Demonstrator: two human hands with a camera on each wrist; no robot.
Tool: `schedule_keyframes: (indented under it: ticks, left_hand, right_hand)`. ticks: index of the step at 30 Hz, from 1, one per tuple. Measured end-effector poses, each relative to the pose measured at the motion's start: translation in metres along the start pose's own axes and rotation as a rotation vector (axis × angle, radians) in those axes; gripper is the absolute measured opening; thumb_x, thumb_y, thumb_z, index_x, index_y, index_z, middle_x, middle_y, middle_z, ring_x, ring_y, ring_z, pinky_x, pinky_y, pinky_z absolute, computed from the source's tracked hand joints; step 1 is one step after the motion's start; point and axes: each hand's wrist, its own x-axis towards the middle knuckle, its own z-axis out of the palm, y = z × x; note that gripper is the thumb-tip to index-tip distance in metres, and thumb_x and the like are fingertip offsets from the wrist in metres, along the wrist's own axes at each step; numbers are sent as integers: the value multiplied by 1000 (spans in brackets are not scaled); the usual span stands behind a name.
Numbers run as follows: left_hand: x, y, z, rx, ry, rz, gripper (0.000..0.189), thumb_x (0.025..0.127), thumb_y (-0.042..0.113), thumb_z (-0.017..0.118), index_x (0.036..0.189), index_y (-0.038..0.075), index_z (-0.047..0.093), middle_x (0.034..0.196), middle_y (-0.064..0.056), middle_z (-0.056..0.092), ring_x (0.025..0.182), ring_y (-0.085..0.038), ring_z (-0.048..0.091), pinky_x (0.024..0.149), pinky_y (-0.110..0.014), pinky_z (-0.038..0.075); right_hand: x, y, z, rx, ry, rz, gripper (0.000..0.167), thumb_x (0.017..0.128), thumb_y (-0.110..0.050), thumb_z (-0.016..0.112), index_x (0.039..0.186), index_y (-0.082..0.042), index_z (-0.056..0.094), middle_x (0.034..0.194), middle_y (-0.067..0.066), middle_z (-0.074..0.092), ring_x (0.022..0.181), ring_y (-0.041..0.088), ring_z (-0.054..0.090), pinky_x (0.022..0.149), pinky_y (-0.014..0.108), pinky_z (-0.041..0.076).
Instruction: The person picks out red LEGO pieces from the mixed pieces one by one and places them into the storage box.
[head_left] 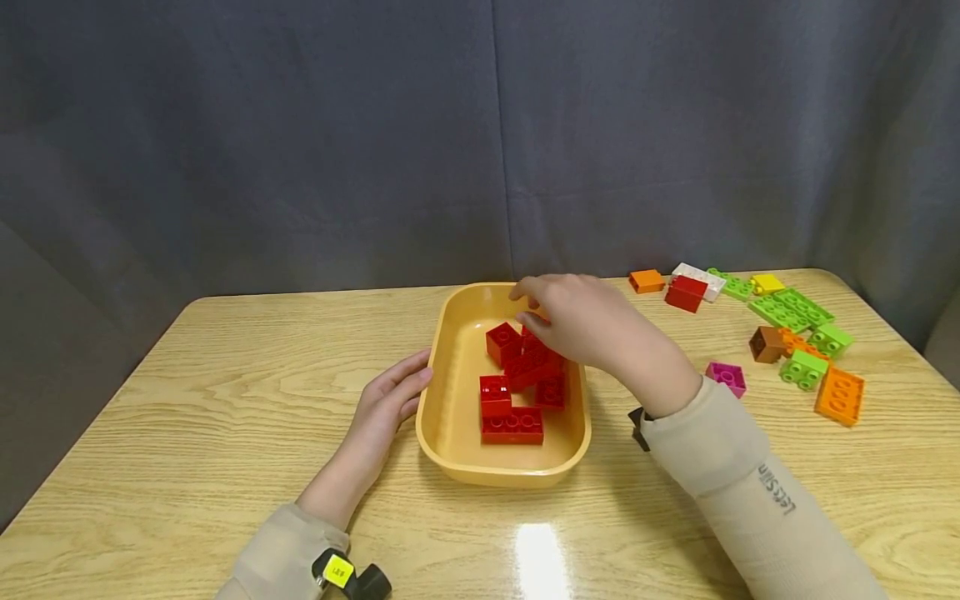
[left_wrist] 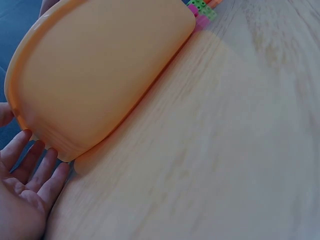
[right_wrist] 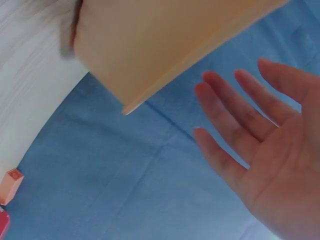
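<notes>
A yellow-orange plastic bin (head_left: 457, 454) stands on the table with several red toy bricks (head_left: 512, 425) loose inside. My left hand (head_left: 386, 400) rests its fingertips against the bin's left side, fingers fairly straight; the left wrist view shows the same hand (left_wrist: 30, 185) touching the bin's outer wall (left_wrist: 110, 75). Over the far right part of the bin hovers my right hand (head_left: 573, 321), partly covering the bricks below. In the right wrist view that hand (right_wrist: 270, 135) has its fingers spread and loosely bent, with nothing between them, above the bin's rim.
Right of the bin lie an orange brick (head_left: 647, 281), a red brick (head_left: 686, 293), a white brick (head_left: 701, 279), a magenta brick (head_left: 726, 377), a brown brick (head_left: 767, 344) and several green ones (head_left: 804, 369). A grey curtain (head_left: 337, 150) hangs behind the table.
</notes>
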Motion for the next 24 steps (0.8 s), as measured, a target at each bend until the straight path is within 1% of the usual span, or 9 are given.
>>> schedule_keyframes:
  ticks: [4,7,12,18,24]
  left_hand:
    - [0,0,0,-6,-1,3,46,100,21,57,142,5,52,143,-10,53,118,-14,58,96,-26,50]
    - [0,0,0,-9,-3,4,46,100,22,57,142,5,53,143,-11,53,116,-13,59,96,-26,50]
    - [0,0,0,-5,-3,2,46,100,22,57,142,5,52,143,-12,53,117,-13,59,96,-26,50]
    - [0,0,0,-3,-2,0,46,100,22,57,142,5,52,143,-11,52,119,-16,58,96,-25,50]
    - [0,0,0,-2,-1,-5,46,100,23,57,143,6,52,144,-9,52,121,-17,57,96,-25,50]
  right_hand:
    - [1,5,-1,-9,21,44,28,95,-20,67,122,-12,69,106,4,70,87,24,63,74,39,54]
    - [2,9,0,-22,53,50,27,95,-20,66,120,-11,70,105,4,71,86,25,63,73,41,54]
    - [3,15,1,-37,106,64,24,95,-21,66,116,-9,71,100,5,71,81,25,62,71,40,54]
    - [4,23,1,-17,149,109,24,95,-20,65,115,-9,71,101,8,71,84,27,63,73,43,54]
    - [4,32,1,1,148,157,23,97,-21,62,115,-9,70,104,8,71,91,29,64,78,46,53]
